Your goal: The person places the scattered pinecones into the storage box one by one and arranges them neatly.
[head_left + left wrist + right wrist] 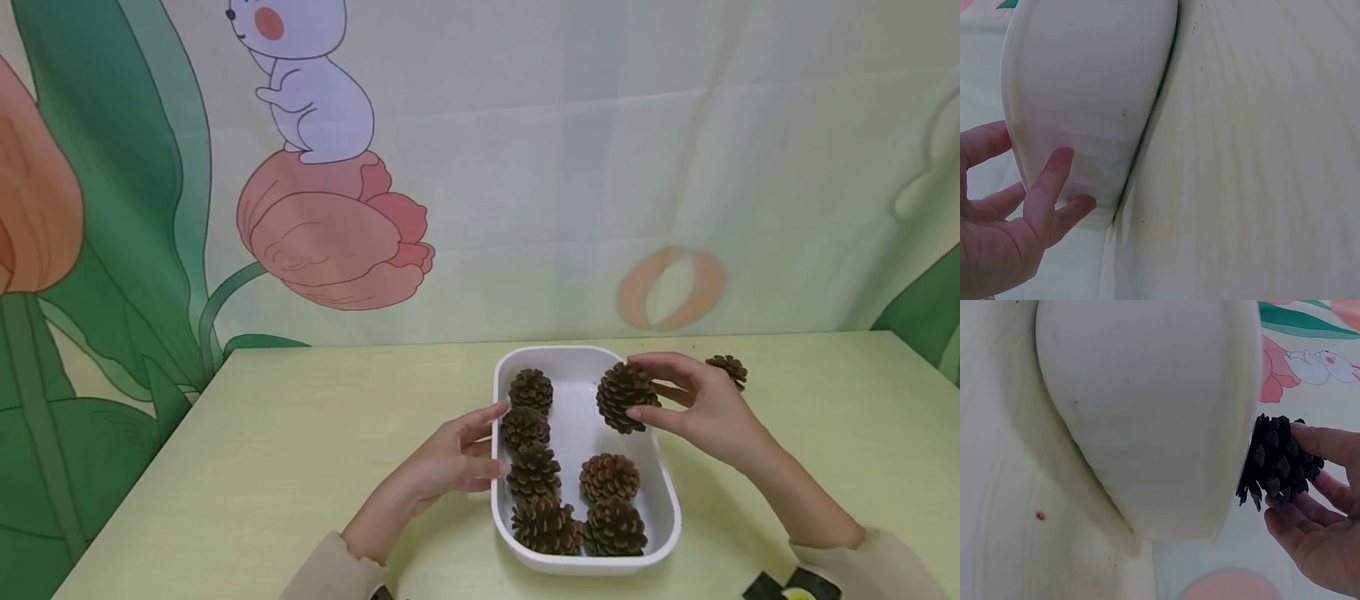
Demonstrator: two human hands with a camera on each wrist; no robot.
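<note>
A brown pine cone (624,398) is held between the thumb and fingers of my right hand (693,408), over the right rim of a white tray (577,565). In the right wrist view, the same pine cone (1279,459) shows beside the tray's rim, with fingertips around it. My left hand (453,454) holds the tray's left side. In the left wrist view, two fingers touch the outer wall (1085,94), and other digits reach over the rim. Several pine cones line the tray's left side; a pine cone (610,477) and another (615,527) lie at its near right.
One loose pine cone (727,369) lies on the pale yellow table (315,467), behind my right hand. A printed curtain (510,183) with flowers and a white animal hangs along the table's back edge.
</note>
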